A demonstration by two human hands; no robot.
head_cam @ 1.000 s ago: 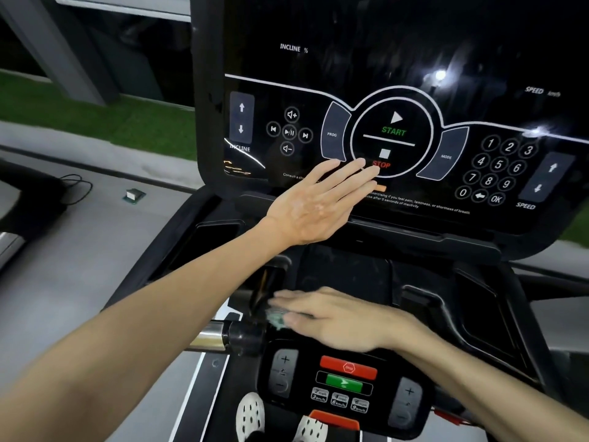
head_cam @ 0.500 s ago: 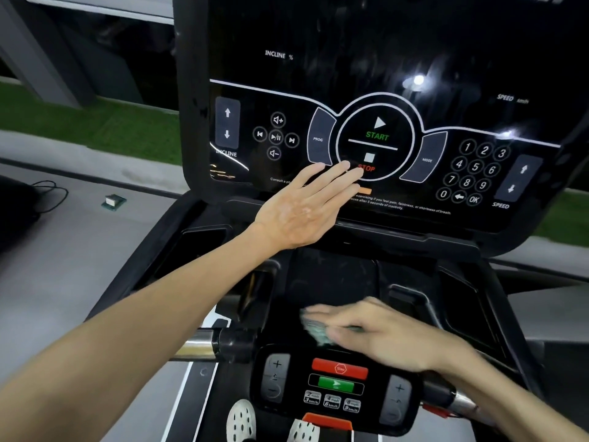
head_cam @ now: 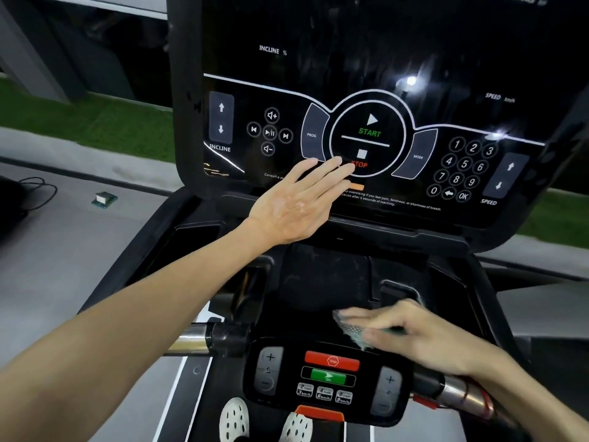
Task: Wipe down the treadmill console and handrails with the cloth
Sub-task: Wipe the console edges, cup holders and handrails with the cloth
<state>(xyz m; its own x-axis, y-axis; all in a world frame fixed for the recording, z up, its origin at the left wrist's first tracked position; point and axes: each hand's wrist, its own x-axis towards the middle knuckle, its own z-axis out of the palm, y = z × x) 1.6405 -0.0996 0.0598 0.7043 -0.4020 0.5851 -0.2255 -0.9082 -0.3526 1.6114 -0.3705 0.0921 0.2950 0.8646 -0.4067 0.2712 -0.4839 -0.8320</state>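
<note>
1. While your left hand (head_cam: 294,204) lies flat against the console (head_cam: 350,74), the open room is the dark tray (head_cam: 325,279) between that screen and the pad (head_cam: 328,376). The tray begins just beyond the pad's far edge, and raised black walls close it in on both sides.
2. The handrail (head_cam: 188,342) runs out from both sides of the pad as a chrome bar. The stretch left of the pad is bare. The stretch right of the pad passes beneath your right wrist.
3. Your left hand is spread, with the fingers straight and close together. Its fingertips touch the glass by the STOP mark, well beyond the pad, and it holds nothing.
4. Your right hand (head_cam: 424,336) sits just beyond the pad's far right corner. Its fingers are stretched nearly straight toward the left and laid over the cloth (head_cam: 349,330), pressing rather than pinching. Blur hides the thumb.
5. The cloth is grey-green and lies under those fingers. A crumpled edge shows past the fingertips, right at the pad's far edge and beyond the red button.
6. On the pad's near side, your two white shoes (head_cam: 234,419) stand on the belt.
7. Far left of the pad, a small box (head_cam: 104,198) lies on the grey floor.
</note>
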